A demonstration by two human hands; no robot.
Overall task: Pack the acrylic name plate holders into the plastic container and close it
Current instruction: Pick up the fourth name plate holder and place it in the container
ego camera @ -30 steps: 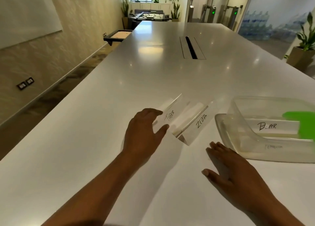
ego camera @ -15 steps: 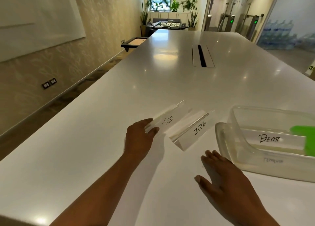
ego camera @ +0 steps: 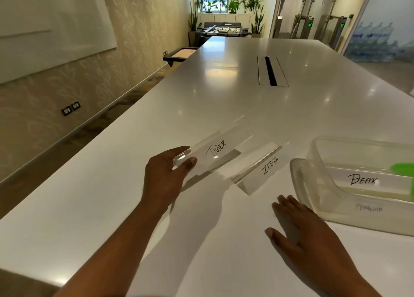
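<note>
My left hand (ego camera: 164,175) grips the near end of the clear TIGER name plate holder (ego camera: 216,147) and holds it lifted off the white table (ego camera: 112,184). To its right the ZEBRA holder (ego camera: 263,170) lies on the table. My right hand (ego camera: 300,234) rests flat on the table, fingers straight, just left of the clear plastic container (ego camera: 331,198). Inside the container are the BEAR holder (ego camera: 363,180) and, lower down, a PENGUIN holder (ego camera: 368,208). The container stands on its clear lid (ego camera: 296,173), whose rim shows at the left.
A green clip (ego camera: 403,169) shows at the container's right edge. A cable slot (ego camera: 271,71) sits in the table's middle, farther away. The table's left edge runs along a floor gap beside the wall.
My left hand closed on the TIGER holder and raised it off the table, tilting it up. My right hand stayed flat on the table.
</note>
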